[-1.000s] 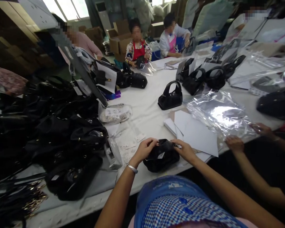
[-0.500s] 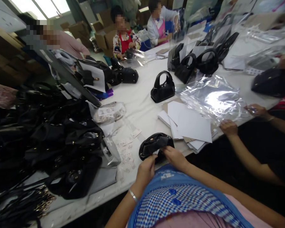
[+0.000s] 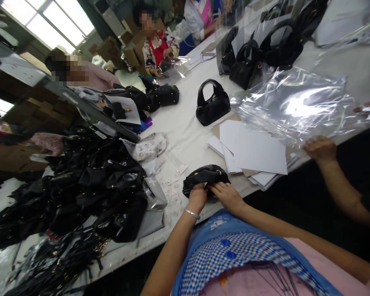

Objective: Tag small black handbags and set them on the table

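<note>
A black handbag lies at the table's near edge, its opening turned toward me. My left hand reaches into that opening, and its fingers are hidden inside. My right hand grips the bag's near rim on the right, fingers bent over the edge. Just left of the bag, small printed paper tags are scattered on the table. Farther back stands another black handbag, upright with its handle raised.
Black handbags are heaped on the left, with straps and chains in front. White sheets are stacked to the right, beside clear plastic. A co-worker's hand rests near the plastic. Others work across the white table.
My left hand has gone from pinching something white at the bag's mouth to inside it; the white piece is now out of sight. The camera view has shifted.
</note>
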Motion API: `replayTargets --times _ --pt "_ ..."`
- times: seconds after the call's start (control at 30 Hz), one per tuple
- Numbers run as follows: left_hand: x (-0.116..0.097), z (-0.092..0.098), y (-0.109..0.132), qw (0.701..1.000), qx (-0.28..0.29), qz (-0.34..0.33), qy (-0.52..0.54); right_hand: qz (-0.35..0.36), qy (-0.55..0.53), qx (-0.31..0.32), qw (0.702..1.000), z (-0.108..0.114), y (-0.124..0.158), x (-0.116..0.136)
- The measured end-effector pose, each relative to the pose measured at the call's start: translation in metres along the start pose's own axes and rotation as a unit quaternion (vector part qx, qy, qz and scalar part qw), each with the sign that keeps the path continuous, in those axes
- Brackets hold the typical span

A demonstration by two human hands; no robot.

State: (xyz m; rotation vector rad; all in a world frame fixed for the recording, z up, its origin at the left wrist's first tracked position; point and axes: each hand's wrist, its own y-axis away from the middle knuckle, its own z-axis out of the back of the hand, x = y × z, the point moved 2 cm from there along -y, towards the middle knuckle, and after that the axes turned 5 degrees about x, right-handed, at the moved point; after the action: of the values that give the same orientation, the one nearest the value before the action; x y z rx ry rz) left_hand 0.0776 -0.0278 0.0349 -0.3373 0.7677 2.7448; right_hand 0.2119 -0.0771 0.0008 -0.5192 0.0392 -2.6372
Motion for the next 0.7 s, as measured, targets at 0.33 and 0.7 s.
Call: replayTargets --times 0.33,0.7 --pt "0.016 -0.004 -0.009 0.994 -0.085 -0.035 0.054 0.042 -0.044 -0.104 0.993 -0.016 0.001 -0.011" --pt "0.011 0.007 -0.006 0.996 -0.017 -0.078 -0.03 0.039 -0.095 -0.13 0.986 -0.006 0.002 -0.019"
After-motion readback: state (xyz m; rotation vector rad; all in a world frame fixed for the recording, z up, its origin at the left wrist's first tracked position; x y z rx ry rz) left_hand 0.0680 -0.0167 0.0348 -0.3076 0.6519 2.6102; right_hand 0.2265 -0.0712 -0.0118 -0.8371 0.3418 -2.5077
